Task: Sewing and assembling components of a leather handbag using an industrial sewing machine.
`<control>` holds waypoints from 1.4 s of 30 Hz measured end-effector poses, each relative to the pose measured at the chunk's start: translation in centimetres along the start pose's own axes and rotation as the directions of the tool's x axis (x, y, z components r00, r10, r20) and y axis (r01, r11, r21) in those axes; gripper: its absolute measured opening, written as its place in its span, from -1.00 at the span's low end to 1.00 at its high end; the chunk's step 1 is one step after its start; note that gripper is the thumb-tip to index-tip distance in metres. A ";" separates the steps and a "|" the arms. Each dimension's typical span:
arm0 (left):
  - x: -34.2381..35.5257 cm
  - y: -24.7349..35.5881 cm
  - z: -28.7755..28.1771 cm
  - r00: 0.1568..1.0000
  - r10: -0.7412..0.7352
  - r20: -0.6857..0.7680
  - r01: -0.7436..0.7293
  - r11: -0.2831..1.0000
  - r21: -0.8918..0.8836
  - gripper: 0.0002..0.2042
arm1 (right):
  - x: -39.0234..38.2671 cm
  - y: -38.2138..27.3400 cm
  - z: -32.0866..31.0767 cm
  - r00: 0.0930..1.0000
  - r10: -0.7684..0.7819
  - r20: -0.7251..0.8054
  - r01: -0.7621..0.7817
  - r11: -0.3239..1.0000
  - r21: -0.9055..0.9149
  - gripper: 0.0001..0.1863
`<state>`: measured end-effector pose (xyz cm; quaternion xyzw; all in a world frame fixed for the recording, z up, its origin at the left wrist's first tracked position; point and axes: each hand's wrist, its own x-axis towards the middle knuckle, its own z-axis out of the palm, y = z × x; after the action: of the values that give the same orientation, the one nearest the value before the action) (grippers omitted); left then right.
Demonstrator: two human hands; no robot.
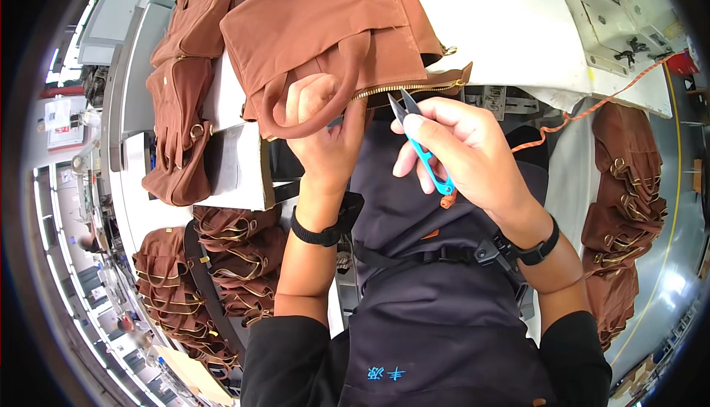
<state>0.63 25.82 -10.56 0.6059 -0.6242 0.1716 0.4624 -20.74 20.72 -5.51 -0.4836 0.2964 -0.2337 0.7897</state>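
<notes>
A brown fabric bag lies across the white table in front of me, its opening edged by a brass-toothed zipper that faces me. My left hand reaches behind the bag's rolled handle. Its fingers are curled, and it grips the bag's edge at the left end of the zipper. In my right hand is a pair of thread snips with blue grips and dark blades. The blades point up and left, their tips close to the zipper edge and slightly apart. An orange cord is tied at the snips' lower end.
More brown bags are lined up at the left of the table. Stacks of similar bags hang or lie at the lower left and on the right. An orange cord runs to a white machine at the upper right.
</notes>
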 end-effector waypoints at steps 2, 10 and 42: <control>0.0 0.1 0.1 1.000 -0.018 0.009 0.019 0.999 -0.046 -0.70 | 0.6 -0.3 0.5 0.999 -0.019 0.036 0.018 1.000 0.024 -0.73; -0.8 0.2 0.0 0.995 -0.045 0.088 0.053 0.994 -0.100 -0.75 | 1.3 0.4 0.1 0.999 0.036 -0.002 -0.036 0.995 -0.095 -0.73; -0.4 3.5 1.4 0.945 -0.300 0.132 0.323 0.921 -0.216 -0.87 | 5.4 3.5 -1.1 0.975 -0.054 -0.214 0.136 0.911 0.389 -0.74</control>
<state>-3.12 25.69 -10.36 0.6461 -0.5573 -0.0086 0.5214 -17.36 18.00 -10.31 -0.2997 0.2953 -0.3748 0.8261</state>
